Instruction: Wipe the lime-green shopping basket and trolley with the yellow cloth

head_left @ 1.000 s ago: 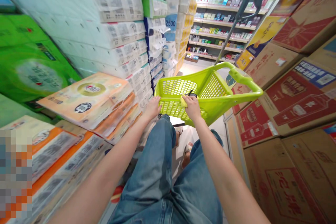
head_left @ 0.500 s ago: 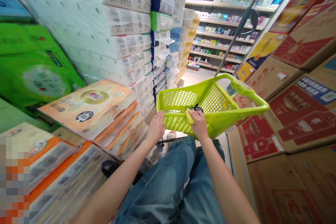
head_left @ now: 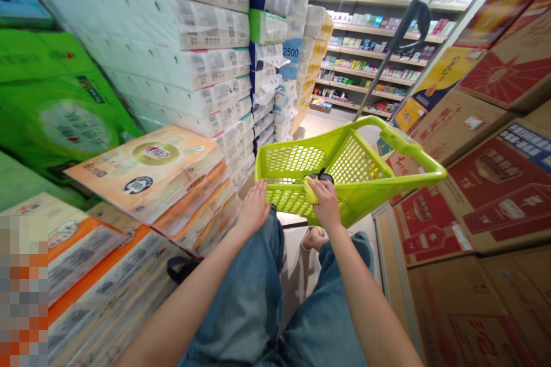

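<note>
A lime-green plastic shopping basket (head_left: pixel 297 192) with perforated walls and a raised looped handle is in front of my legs. At its near left corner, my left hand (head_left: pixel 255 206) has its fingers over the rim and the thumb on the outer side. My right hand (head_left: pixel 326 203) is closed round a crumpled yellow cloth (head_left: pixel 310 190), pressed to the near rim. Just beyond that hand, a black object (head_left: pixel 325 176) shows partly above the rim; I cannot make out its kind.
Tissue packs (head_left: pixel 215 69) are stacked high on the left, with an orange tissue pack (head_left: pixel 159 160) jutting towards the aisle. Cardboard cartons (head_left: pixel 486 178) line the right. A slanted pole (head_left: pixel 387 57) rises behind the basket. Stocked shelves (head_left: pixel 379 57) stand ahead.
My legs have shifted in a step, and a sandalled foot now shows between them. The shelves ahead look slightly nearer. Both hands keep their places on the basket.
</note>
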`<state>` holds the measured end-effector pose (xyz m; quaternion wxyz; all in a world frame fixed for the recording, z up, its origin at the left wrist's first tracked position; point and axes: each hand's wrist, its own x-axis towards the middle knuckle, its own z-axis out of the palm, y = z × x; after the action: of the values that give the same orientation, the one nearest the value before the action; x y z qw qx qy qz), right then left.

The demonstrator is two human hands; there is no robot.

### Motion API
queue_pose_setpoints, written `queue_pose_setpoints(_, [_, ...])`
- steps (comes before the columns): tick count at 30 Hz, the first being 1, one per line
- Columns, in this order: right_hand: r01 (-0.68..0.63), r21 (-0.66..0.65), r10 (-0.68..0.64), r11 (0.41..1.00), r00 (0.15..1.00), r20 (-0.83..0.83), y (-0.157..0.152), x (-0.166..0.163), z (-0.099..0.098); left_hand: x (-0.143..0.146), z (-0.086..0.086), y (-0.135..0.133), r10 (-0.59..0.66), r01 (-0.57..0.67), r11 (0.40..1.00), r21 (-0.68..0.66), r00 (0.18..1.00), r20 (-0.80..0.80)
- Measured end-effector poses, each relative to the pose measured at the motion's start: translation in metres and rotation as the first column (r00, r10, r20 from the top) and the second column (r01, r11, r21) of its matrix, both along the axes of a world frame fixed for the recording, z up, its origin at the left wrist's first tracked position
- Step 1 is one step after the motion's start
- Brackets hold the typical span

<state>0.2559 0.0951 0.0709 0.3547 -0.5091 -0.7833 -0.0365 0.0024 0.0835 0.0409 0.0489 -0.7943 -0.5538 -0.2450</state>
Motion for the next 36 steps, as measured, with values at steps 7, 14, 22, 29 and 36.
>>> queue_pose_setpoints(7, [-0.018, 0.018, 0.018, 1.0, 1.0, 0.001, -0.012, 0.001, 0.0, -0.004, 0.001, -0.019, -0.02, 0.02, 1.0, 0.011, 1.0, -0.004])
queue_pose_setpoints(14, [-0.024, -0.014, 0.024, 1.0, 1.0, 0.005, -0.039, 0.006, 0.005, -0.005, -0.005, -0.039, -0.106, 0.103, 0.993, 0.048, 0.993, 0.045])
queue_pose_setpoints(22, [0.065, -0.007, -0.065, 0.998, 0.998, 0.007, -0.073, -0.022, 0.001, 0.002, -0.008, -0.072, -0.165, 0.162, 0.986, 0.042, 0.982, 0.088])
queue_pose_setpoints(29, [-0.068, -0.051, 0.076, 0.996, 0.985, 0.156, -0.095, -0.1, -0.009, 0.005, -0.01, -0.083, -0.154, 0.149, 0.988, 0.049, 0.979, 0.136])
queue_pose_setpoints(36, [0.007, 0.022, -0.011, 1.0, 0.98, 0.201, -0.076, 0.012, 0.006, 0.013, -0.016, -0.08, -0.079, 0.072, 0.996, 0.057, 0.99, 0.119])
